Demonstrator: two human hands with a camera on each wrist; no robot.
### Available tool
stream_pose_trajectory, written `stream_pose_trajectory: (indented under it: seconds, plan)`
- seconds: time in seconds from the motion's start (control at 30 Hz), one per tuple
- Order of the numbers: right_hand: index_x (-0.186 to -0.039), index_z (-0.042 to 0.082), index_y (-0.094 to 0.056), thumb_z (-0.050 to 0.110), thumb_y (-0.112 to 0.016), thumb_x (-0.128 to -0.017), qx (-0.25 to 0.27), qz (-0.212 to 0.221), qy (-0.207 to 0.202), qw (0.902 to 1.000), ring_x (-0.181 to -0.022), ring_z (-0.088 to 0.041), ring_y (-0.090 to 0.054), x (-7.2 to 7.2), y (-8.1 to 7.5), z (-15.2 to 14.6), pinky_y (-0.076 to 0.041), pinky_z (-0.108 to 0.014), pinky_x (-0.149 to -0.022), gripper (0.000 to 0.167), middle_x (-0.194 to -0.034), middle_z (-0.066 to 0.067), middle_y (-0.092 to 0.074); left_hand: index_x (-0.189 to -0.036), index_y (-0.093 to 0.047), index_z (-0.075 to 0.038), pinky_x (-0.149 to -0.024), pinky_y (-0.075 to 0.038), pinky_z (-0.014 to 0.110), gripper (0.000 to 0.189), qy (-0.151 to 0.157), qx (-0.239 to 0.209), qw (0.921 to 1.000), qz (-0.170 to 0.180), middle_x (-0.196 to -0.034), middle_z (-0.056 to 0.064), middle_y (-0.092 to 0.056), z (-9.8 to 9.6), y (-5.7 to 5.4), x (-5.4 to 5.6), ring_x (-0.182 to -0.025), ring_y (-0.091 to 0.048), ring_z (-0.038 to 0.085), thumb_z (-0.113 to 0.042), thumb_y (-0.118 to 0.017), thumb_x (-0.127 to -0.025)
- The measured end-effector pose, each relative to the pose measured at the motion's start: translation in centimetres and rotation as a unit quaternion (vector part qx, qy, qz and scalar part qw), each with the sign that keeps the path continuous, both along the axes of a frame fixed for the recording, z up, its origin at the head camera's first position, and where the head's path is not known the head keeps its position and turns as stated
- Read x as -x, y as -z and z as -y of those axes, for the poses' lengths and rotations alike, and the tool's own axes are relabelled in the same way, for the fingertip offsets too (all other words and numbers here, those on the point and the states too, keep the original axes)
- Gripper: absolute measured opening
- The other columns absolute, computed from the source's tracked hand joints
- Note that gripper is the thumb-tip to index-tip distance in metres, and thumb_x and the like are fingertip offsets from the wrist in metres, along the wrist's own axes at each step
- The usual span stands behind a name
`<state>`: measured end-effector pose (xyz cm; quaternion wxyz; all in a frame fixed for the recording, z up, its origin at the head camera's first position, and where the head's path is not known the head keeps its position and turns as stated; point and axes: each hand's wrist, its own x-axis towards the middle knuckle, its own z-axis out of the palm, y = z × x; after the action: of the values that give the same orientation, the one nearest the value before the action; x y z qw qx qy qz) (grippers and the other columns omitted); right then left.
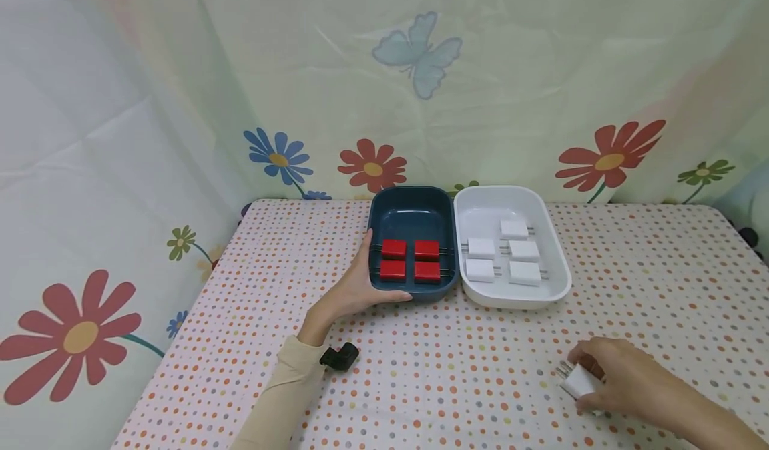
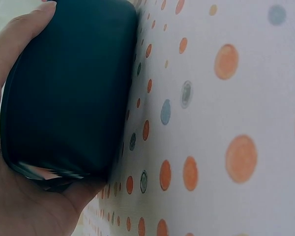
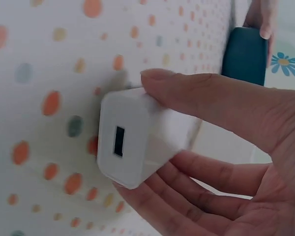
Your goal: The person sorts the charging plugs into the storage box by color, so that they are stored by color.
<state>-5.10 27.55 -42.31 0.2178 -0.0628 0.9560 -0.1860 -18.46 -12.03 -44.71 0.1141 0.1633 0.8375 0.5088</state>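
Note:
My left hand [image 1: 360,283] holds the near left corner of a dark blue tray [image 1: 414,213], its thumb along the front and its fingers at the left side. Several red blocks [image 1: 427,273] with metal prongs lie in two rows in that tray's near half. In the left wrist view, the tray wall [image 2: 73,88] stands against the palm. My right hand [image 1: 631,376] pinches a white USB charger [image 1: 579,383] between thumb and fingers, low over the table at the near right. The right wrist view shows the charger's USB port [image 3: 119,141] toward the camera; its prongs are hidden there.
A white tray [image 1: 555,283] touches the blue tray's right side and contains several white chargers [image 1: 525,273]. Both trays stand near the back of a table with a dotted cloth [image 1: 480,376]. A flowered curtain [image 1: 510,103] hangs behind.

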Motion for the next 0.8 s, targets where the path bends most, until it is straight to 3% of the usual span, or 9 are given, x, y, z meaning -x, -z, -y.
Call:
stream_pose_trajectory:
  seconds: [0.23,0.43,0.63,0.8]
  plan:
    - [-0.103,-0.003,-0.074,0.010,-0.099,-0.065,0.024,-0.057,-0.034,0.9975,-0.083,-0.018,-0.066,0.9,-1.6,0.3,-0.059,-0.042,-0.073,0.048,-0.091,0.001,-0.070,-0.168,0.010,-0.020,-0.119,-0.034,0.057,0.139,0.005,-0.004,1.0000,0.000,-0.173,0.004,-0.014,0.0,0.1,0.0,-0.155,-0.020,0.025,-0.033,-0.094,-0.078]
    - [-0.107,-0.006,-0.074,0.008,-0.099,-0.065,0.034,-0.132,-0.051,0.9894,-0.085,-0.023,-0.068,2.7,-4.8,0.9,-0.061,-0.045,-0.072,0.051,-0.095,-0.006,-0.070,-0.168,0.010,-0.021,-0.118,-0.035,0.056,0.138,0.007,-0.010,0.9999,-0.003,-0.173,0.003,-0.015,0.0,0.1,0.1,-0.155,-0.021,0.023,-0.030,-0.095,-0.077]
    - [-0.112,-0.010,-0.073,0.006,-0.097,-0.068,0.052,-0.202,-0.065,0.9758,-0.089,-0.030,-0.068,5.7,-7.6,1.7,-0.061,-0.051,-0.076,0.052,-0.100,-0.015,-0.070,-0.168,0.011,-0.020,-0.118,-0.035,0.056,0.137,0.011,-0.013,0.9998,-0.011,-0.173,0.003,-0.014,0.0,0.1,0.1,-0.155,-0.021,0.024,-0.026,-0.094,-0.079]
    - [-0.116,-0.013,-0.071,0.001,-0.092,-0.074,0.064,-0.229,-0.076,0.9684,-0.096,-0.039,-0.069,9.4,-8.2,2.8,-0.058,-0.057,-0.083,0.049,-0.104,-0.024,-0.072,-0.168,0.011,-0.019,-0.119,-0.034,0.056,0.138,0.015,-0.017,0.9997,-0.010,-0.174,0.005,-0.012,0.0,0.0,0.2,-0.156,-0.019,0.024,-0.029,-0.094,-0.079]
